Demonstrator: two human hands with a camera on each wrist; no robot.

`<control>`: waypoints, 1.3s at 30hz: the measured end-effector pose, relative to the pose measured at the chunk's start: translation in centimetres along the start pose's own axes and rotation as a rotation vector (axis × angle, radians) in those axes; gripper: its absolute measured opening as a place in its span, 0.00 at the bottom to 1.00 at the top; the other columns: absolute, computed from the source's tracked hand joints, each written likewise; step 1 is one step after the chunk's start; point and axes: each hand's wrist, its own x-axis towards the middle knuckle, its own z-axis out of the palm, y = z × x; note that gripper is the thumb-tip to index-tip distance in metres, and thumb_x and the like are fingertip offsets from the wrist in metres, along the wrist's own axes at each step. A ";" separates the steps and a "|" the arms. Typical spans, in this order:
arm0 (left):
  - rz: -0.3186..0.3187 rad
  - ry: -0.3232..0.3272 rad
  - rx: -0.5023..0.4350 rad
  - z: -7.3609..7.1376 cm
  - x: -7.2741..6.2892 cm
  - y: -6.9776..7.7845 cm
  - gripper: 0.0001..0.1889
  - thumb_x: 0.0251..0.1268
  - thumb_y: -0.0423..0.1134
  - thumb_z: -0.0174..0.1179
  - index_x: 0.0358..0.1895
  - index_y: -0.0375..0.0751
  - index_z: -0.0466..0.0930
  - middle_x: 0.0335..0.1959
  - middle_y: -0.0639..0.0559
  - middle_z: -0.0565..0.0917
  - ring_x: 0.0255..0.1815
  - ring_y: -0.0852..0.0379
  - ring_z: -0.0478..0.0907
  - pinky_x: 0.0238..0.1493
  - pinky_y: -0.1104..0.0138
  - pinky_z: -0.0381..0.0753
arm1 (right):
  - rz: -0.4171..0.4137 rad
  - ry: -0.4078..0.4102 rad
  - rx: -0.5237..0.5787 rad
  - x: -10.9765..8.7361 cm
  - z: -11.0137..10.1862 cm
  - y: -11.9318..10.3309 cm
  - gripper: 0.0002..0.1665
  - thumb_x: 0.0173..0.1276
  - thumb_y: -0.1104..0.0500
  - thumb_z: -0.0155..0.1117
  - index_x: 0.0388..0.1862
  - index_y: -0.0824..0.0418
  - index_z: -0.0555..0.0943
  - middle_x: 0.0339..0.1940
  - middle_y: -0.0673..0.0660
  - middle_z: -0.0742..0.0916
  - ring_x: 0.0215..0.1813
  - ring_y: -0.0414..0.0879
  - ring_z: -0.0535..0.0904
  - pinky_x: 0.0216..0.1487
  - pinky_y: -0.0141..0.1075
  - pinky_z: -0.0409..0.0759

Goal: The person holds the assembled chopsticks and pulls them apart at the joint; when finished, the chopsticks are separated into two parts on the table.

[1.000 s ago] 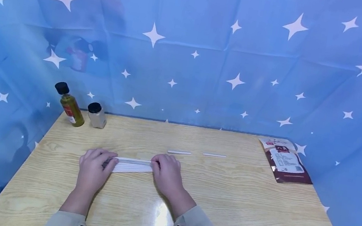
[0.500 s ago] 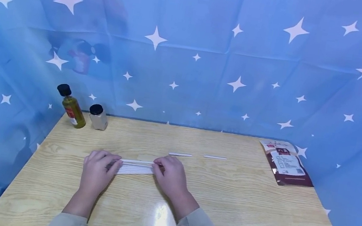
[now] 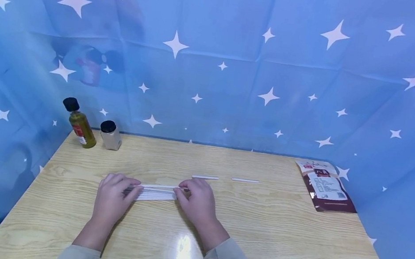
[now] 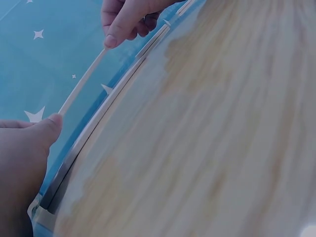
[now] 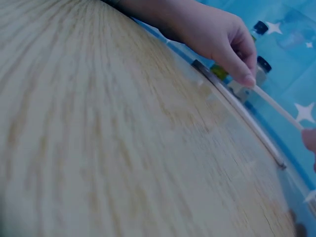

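A thin white stick (image 3: pixel 160 186) is stretched between my two hands. My left hand (image 3: pixel 112 198) pinches its left end between thumb and fingers, and my right hand (image 3: pixel 198 204) pinches the right end. Both wrist views show this stick (image 4: pixel 81 81) raised off the tabletop. Just below it in the head view, several similar white sticks (image 3: pixel 157 196) lie side by side on the table, their left ends hidden by my left hand. Whether they are straws or solid rods I cannot tell.
Two short white sticks (image 3: pixel 205 177) lie apart on the wood-grain table (image 3: pixel 294 250), behind my right hand. At the back left stand a black-capped oil bottle (image 3: pixel 82 129) and a small jar (image 3: pixel 111 135). A brown-and-white packet (image 3: pixel 325 187) lies back right; a blue starred cloth (image 3: pixel 214 81) hangs behind.
Both hands have shifted slightly right. The stick between them has separated from the row, its gap to the others now wider. The head view has tilted a little.
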 end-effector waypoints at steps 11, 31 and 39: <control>0.034 0.004 -0.002 0.5 0.0 0.7 0.09 0.58 0.40 0.82 0.37 0.43 0.92 0.32 0.51 0.88 0.39 0.48 0.80 0.43 0.52 0.76 | -0.009 0.040 -0.012 -0.7 -0.5 0.4 0.11 0.65 0.53 0.81 0.38 0.57 0.89 0.36 0.50 0.90 0.42 0.47 0.87 0.53 0.45 0.85; 0.156 -0.006 -0.022 2.9 0.6 2.7 0.10 0.58 0.41 0.82 0.36 0.42 0.92 0.30 0.52 0.87 0.35 0.48 0.79 0.42 0.52 0.79 | -0.045 0.044 -0.030 -1.4 -3.1 3.3 0.10 0.66 0.54 0.82 0.38 0.57 0.88 0.37 0.49 0.91 0.45 0.47 0.85 0.57 0.44 0.84; 0.176 -0.038 -0.037 4.1 1.0 4.1 0.09 0.59 0.41 0.82 0.36 0.43 0.92 0.30 0.54 0.86 0.38 0.49 0.79 0.44 0.52 0.79 | -0.076 0.026 -0.023 -2.1 -4.7 5.2 0.09 0.67 0.55 0.81 0.37 0.56 0.88 0.36 0.48 0.89 0.42 0.46 0.83 0.47 0.40 0.83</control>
